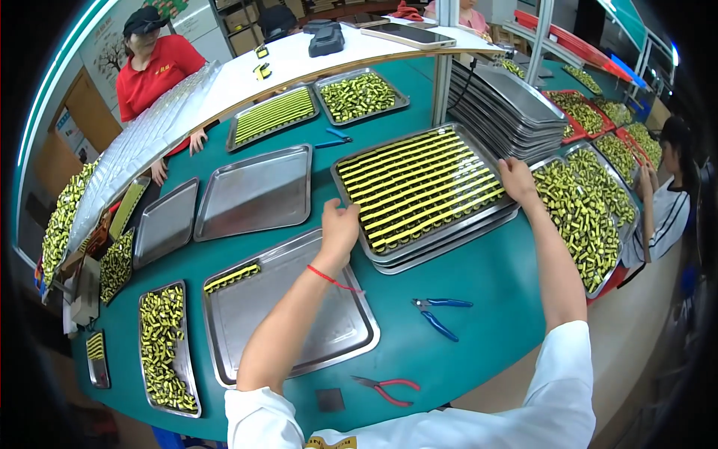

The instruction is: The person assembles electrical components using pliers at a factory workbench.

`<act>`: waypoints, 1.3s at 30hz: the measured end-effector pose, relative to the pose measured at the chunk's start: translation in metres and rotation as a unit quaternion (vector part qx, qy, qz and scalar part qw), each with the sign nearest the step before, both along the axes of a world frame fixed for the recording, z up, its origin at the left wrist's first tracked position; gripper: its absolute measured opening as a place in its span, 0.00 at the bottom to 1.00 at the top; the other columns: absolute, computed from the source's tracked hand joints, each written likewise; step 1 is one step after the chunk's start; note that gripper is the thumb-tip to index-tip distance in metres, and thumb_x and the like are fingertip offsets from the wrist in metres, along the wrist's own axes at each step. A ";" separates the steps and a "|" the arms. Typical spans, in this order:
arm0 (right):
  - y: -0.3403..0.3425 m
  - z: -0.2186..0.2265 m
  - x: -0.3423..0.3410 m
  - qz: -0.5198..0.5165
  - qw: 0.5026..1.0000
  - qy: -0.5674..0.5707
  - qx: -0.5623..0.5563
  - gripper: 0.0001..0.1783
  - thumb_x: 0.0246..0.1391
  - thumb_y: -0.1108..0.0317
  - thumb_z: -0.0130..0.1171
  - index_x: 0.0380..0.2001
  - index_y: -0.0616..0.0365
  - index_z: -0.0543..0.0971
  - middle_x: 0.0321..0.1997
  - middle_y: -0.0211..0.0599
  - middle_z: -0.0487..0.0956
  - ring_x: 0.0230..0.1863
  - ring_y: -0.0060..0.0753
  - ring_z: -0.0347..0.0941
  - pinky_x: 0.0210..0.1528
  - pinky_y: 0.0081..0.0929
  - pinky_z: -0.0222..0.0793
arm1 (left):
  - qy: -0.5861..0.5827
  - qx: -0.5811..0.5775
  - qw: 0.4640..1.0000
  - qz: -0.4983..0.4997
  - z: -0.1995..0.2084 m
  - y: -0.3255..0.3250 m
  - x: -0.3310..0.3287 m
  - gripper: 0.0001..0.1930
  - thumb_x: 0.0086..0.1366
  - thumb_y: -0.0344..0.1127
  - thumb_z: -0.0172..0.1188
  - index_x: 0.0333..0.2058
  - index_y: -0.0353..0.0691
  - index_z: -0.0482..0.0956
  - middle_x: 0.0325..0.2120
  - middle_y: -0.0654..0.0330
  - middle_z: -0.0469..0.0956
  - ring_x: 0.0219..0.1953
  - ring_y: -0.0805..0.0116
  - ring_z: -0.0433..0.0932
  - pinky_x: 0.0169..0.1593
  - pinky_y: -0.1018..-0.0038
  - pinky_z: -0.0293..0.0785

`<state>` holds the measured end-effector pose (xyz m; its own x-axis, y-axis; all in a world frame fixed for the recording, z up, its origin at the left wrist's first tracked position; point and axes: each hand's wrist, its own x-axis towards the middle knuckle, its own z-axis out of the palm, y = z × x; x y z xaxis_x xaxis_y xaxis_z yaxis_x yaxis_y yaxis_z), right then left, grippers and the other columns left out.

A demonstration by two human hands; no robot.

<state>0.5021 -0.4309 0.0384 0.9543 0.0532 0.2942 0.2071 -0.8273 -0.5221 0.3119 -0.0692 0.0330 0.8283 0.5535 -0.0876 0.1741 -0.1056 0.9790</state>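
Note:
Both my hands are at a metal tray filled with even rows of small yellow-and-black parts. It lies on top of several stacked trays. At its left edge, my left hand has its fingers curled onto the rim. On the opposite side my right hand grips the right rim, fingertips partly hidden. Under my left forearm rests another metal tray, bare except for a short row of parts in its far left corner. Blue-handled cutters and red-handled pliers lie nearest me on the green table.
Loose parts fill a narrow tray at left and trays at right. Bare trays lie far left. A tall tray stack stands beside a metal post. A person in red and another are nearby.

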 end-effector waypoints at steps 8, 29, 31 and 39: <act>-0.027 -0.016 0.050 -0.010 0.996 0.081 0.029 0.25 0.61 0.52 0.50 0.42 0.67 0.80 0.42 0.61 0.80 0.49 0.60 0.76 0.52 0.43 0.68 | -0.087 -0.142 0.986 0.022 -0.016 -0.009 0.024 0.15 0.66 0.35 0.50 0.29 0.25 0.77 0.20 0.58 0.75 0.23 0.73 0.70 0.26 0.70 0.66; 0.142 0.032 -0.042 0.073 0.993 0.052 0.073 0.29 0.65 0.51 0.50 0.26 0.72 0.78 0.19 0.48 0.75 0.23 0.37 0.70 0.32 0.39 0.65 | -0.024 0.012 0.988 0.151 0.004 0.144 -0.063 0.27 0.68 0.47 0.47 0.37 0.19 0.75 0.36 0.30 0.78 0.44 0.35 0.78 0.47 0.54 0.71; 0.206 0.045 -0.069 0.070 0.992 0.072 0.081 0.29 0.65 0.51 0.49 0.26 0.71 0.78 0.20 0.49 0.76 0.24 0.40 0.73 0.34 0.40 0.66 | -0.023 0.028 0.981 0.192 0.014 0.183 -0.089 0.27 0.67 0.46 0.48 0.34 0.18 0.77 0.34 0.29 0.78 0.42 0.33 0.78 0.44 0.53 0.71; 0.359 0.026 -0.038 0.127 0.989 0.061 0.049 0.23 0.59 0.55 0.51 0.35 0.68 0.82 0.38 0.59 0.81 0.44 0.61 0.77 0.46 0.44 0.71 | -0.096 -0.078 0.971 0.203 0.034 0.306 -0.142 0.24 0.67 0.42 0.52 0.43 0.18 0.76 0.39 0.46 0.81 0.41 0.59 0.81 0.43 0.66 0.75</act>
